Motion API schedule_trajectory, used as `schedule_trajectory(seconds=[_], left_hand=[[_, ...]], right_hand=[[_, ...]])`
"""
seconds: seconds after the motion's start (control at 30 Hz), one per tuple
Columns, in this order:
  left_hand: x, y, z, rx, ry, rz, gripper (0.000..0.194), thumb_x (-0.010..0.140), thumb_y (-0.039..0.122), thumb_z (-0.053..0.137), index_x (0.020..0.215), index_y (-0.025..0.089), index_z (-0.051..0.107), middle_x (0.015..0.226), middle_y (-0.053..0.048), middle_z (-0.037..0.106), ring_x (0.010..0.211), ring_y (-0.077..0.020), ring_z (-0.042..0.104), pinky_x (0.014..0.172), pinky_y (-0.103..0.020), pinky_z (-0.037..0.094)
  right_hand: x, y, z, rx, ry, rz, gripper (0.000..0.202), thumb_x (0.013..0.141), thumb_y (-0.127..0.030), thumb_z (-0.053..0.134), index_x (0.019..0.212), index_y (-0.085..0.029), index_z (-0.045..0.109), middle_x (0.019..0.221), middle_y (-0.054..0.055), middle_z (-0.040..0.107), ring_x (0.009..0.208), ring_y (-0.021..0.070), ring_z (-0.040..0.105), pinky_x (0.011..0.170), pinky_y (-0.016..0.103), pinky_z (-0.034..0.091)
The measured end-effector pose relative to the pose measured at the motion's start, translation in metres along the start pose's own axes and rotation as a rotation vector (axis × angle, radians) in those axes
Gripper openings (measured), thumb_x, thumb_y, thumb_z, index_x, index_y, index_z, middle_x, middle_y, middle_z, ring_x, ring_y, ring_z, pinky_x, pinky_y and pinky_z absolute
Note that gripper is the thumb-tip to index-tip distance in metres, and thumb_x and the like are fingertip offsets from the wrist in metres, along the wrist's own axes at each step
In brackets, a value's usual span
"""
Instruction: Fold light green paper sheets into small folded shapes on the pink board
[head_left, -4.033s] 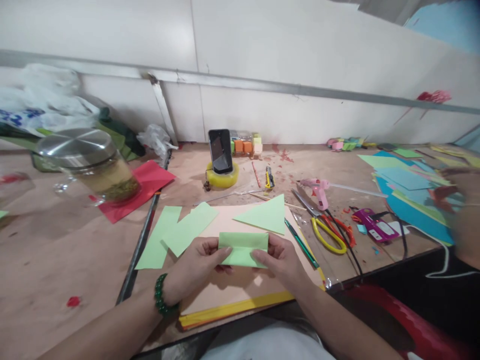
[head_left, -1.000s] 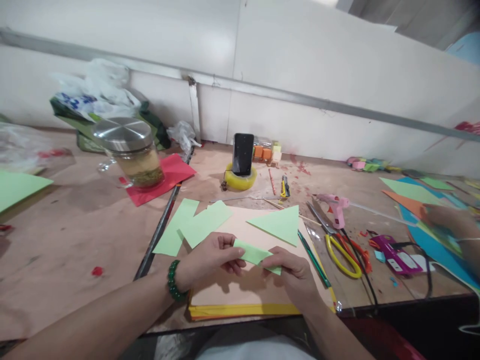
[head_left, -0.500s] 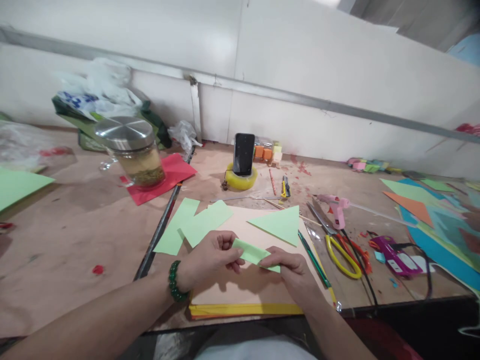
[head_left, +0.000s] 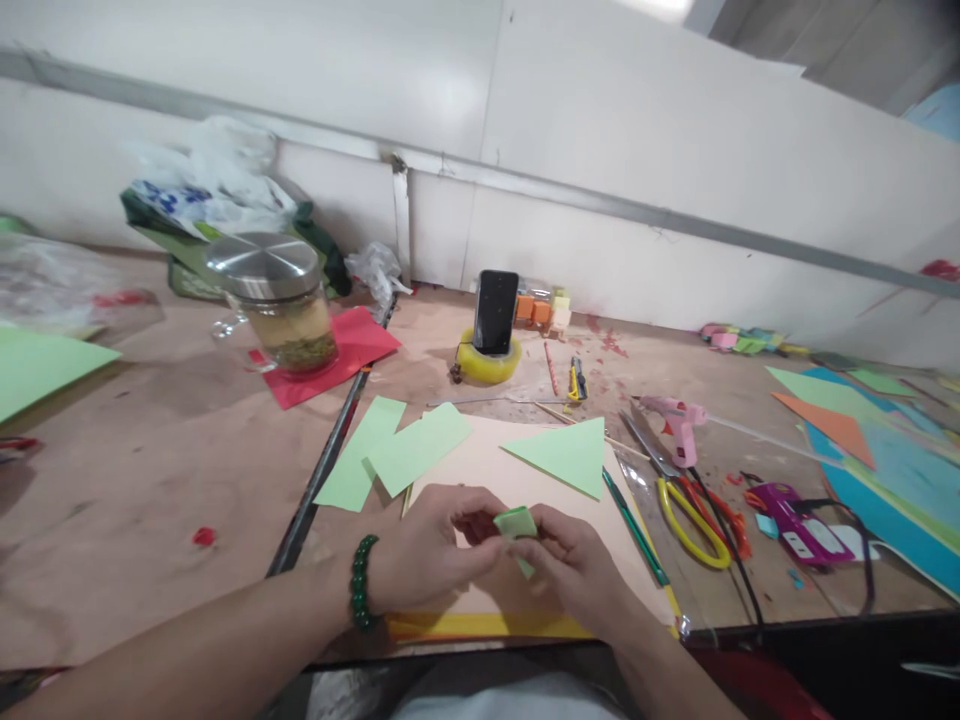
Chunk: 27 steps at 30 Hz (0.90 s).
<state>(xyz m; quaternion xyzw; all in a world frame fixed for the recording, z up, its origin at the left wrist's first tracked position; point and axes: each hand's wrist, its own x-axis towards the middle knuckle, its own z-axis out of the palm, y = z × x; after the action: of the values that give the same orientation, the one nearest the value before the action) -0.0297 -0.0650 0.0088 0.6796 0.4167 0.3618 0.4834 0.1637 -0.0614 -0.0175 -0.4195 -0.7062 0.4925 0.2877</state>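
Note:
Between both hands is a small green paper strip (head_left: 516,522), upright and partly covered by the fingers. My left hand (head_left: 442,545), with a green bead bracelet at the wrist, grips its left side. From the right, my right hand (head_left: 574,560) pinches the same strip, and the fingertips of both hands meet around it. Beneath them lies a stack of pale peach paper (head_left: 487,480) with yellow edges at the front. Two green paper pieces (head_left: 420,447) overlap at the stack's left, and a green paper triangle (head_left: 566,455) lies on its upper right.
Right of the stack are a green pen (head_left: 636,527), yellow-handled scissors (head_left: 694,525), a pink glue gun (head_left: 679,425) and a purple device (head_left: 799,525). A phone (head_left: 496,310) stands in a yellow tape roll (head_left: 487,360). A lidded glass mug (head_left: 281,310) sits on red paper (head_left: 360,350).
The green strip, earlier stretched lengthwise between the hands, is now turned and looks shorter and more upright. My hands have come closer together and slightly lower. The view has shifted slightly.

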Motion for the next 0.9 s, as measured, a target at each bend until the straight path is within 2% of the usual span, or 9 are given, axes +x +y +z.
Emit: schedule_trajectory(seconds=[0.13, 0.23, 0.53, 0.73, 0.9], left_hand=[[0.001, 0.003, 0.000, -0.155, -0.039, -0.085, 0.020, 0.076, 0.020, 0.055, 0.081, 0.013, 0.073, 0.071, -0.005, 0.073, 0.063, -0.0133, 0.064, 0.061, -0.021, 0.053], [0.002, 0.004, 0.001, -0.174, -0.038, -0.079, 0.022, 0.076, 0.019, 0.054, 0.080, 0.013, 0.075, 0.072, -0.006, 0.075, 0.066, -0.0150, 0.067, 0.064, -0.022, 0.054], [0.000, 0.008, 0.000, -0.068, -0.030, 0.014, 0.026, 0.077, 0.016, 0.051, 0.077, 0.015, 0.077, 0.068, -0.006, 0.074, 0.062, -0.0141, 0.067, 0.059, -0.020, 0.052], [-0.001, 0.014, -0.002, 0.022, -0.019, 0.081, 0.027, 0.075, 0.015, 0.050, 0.075, 0.015, 0.077, 0.065, -0.005, 0.074, 0.059, -0.0127, 0.065, 0.056, -0.018, 0.048], [-0.004, 0.009, -0.001, 0.026, -0.022, 0.100, 0.024, 0.076, 0.019, 0.053, 0.078, 0.015, 0.077, 0.067, -0.005, 0.074, 0.059, -0.0129, 0.064, 0.057, -0.018, 0.049]], right_hand=[[0.000, 0.002, -0.003, 0.174, -0.037, -0.032, 0.030, 0.090, -0.046, 0.056, 0.086, -0.017, 0.062, 0.075, 0.002, 0.062, 0.069, 0.0144, 0.057, 0.063, 0.024, 0.047], [-0.001, 0.001, -0.005, 0.228, -0.062, -0.033, 0.030, 0.089, -0.046, 0.057, 0.088, -0.017, 0.063, 0.078, 0.004, 0.065, 0.073, 0.0163, 0.060, 0.067, 0.026, 0.048], [-0.004, 0.008, -0.005, 0.158, -0.030, -0.064, 0.029, 0.090, -0.046, 0.057, 0.087, -0.017, 0.064, 0.078, 0.004, 0.067, 0.073, 0.0166, 0.060, 0.068, 0.027, 0.047], [-0.003, 0.004, -0.005, 0.150, -0.022, -0.062, 0.031, 0.088, -0.047, 0.059, 0.083, -0.017, 0.063, 0.073, 0.002, 0.066, 0.067, 0.0143, 0.058, 0.064, 0.025, 0.045], [-0.003, 0.002, -0.005, 0.146, -0.016, -0.064, 0.032, 0.088, -0.049, 0.058, 0.081, -0.017, 0.062, 0.070, 0.002, 0.065, 0.064, 0.0138, 0.057, 0.061, 0.025, 0.045]])
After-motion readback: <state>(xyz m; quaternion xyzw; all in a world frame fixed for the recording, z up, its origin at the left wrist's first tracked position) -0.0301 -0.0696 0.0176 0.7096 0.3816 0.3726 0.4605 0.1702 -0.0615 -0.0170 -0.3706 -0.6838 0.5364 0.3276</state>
